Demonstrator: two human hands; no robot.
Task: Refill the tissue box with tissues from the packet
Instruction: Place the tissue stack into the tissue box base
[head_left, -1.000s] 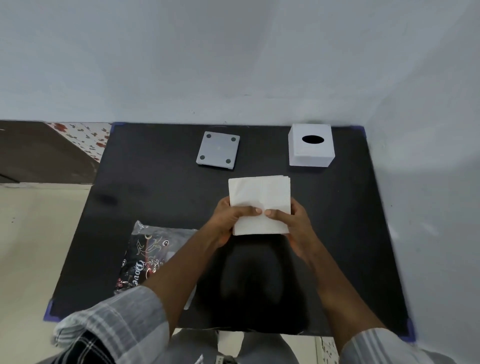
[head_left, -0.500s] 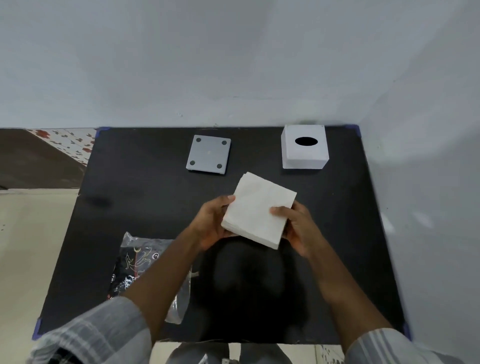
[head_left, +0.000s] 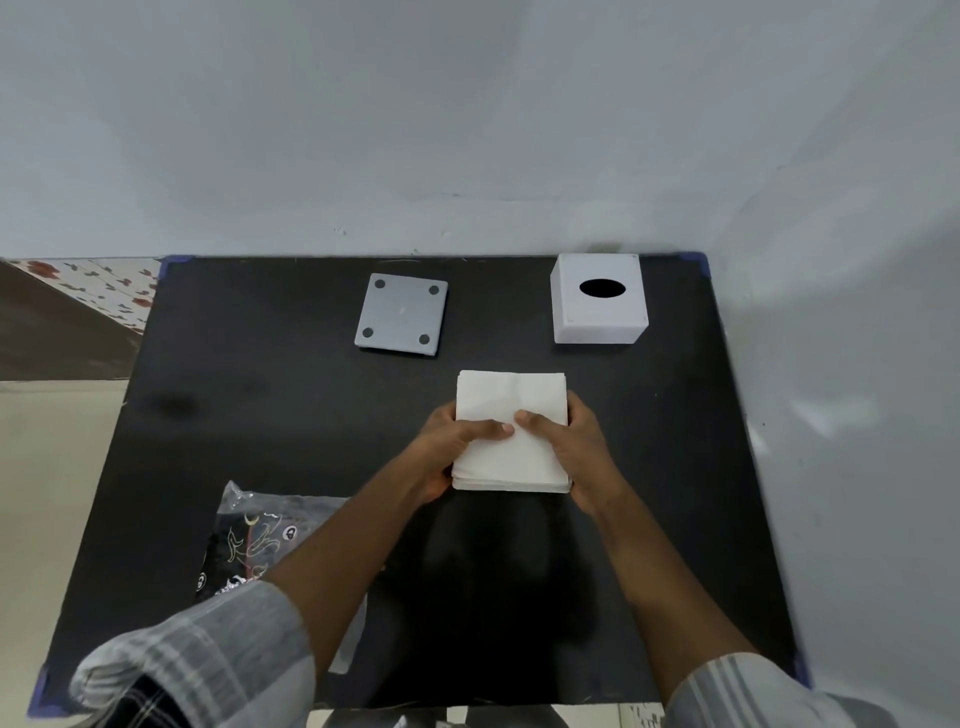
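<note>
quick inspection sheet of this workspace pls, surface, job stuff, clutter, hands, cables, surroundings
surface: black tabletop, blue tape at its corners.
job's things: tissue stack held over mid-table; white tissue box at far right, oval opening facing up, no tissue showing; grey base plate lying apart, far centre; opened packet near left, partly under the forearm.
clutter: nothing seen.
grippers: left hand and right hand grip the stack's sides, thumbs on top.
cables: nothing seen.
surroundings: plain pale wall behind and right; floor at left.
</note>
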